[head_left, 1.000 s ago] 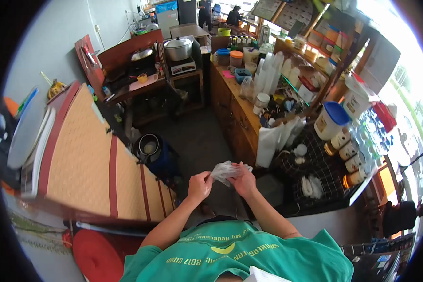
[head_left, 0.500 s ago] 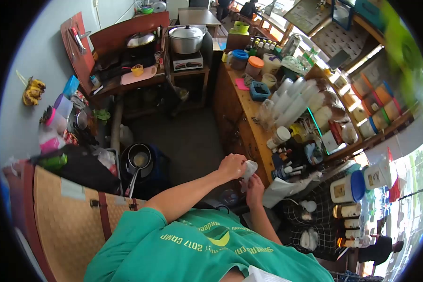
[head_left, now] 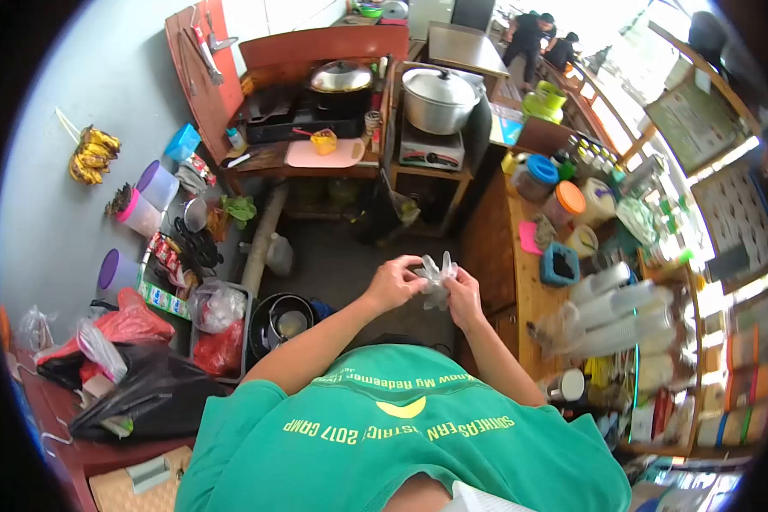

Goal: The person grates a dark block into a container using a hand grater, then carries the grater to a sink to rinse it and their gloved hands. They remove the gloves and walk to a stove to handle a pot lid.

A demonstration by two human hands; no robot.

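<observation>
Both hands meet in front of the green shirt, above the dark floor. A crumpled, see-through plastic piece (head_left: 436, 280), with finger-like points like a thin glove, hangs between them. My left hand (head_left: 395, 283) pinches its left side with thumb and fingers. On its right side, my right hand (head_left: 463, 296) holds it with closed fingers. Beyond the hands stand a lidded pot (head_left: 439, 101) on a small stove and a pink cutting board (head_left: 325, 154) with a yellow cup (head_left: 323, 142) on it.
At right, a wooden counter (head_left: 529, 294) carries jars, a blue tub (head_left: 560, 264) and stacked plastic cups (head_left: 614, 316). A black pan (head_left: 283, 322) and a bin of plastic bags (head_left: 218, 328) are at lower left. Two people (head_left: 531, 38) are in the far background.
The view has turned toward the right and the stove area. Both hands now hold the plastic in front of the shirt's middle, and it is more spread out, its finger-like points showing.
</observation>
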